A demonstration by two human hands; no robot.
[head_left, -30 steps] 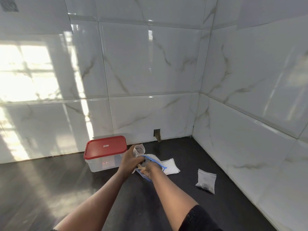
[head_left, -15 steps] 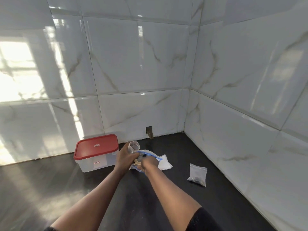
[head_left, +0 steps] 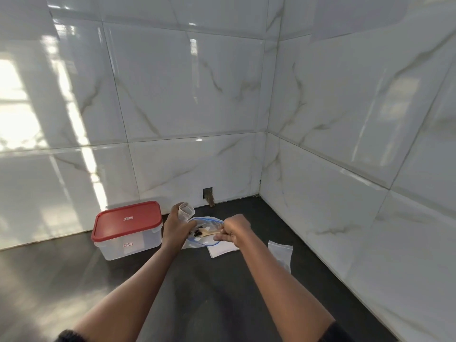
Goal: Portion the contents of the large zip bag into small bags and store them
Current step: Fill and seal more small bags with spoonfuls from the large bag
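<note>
My left grip (head_left: 176,227) is curled round a small bag (head_left: 186,211), whose open mouth faces up. My right grip (head_left: 237,231) pinches a wooden spoon (head_left: 210,233) by its handle. The spoon's bowl carries dark bits and points to nine o'clock, over the zip bag (head_left: 209,219). That bag lies open on the dark tabletop (head_left: 209,292) between my hands. A red-lidded box (head_left: 127,228) sits at its nine o'clock. A second small bag (head_left: 280,251) lies at its four o'clock, near the wall.
</note>
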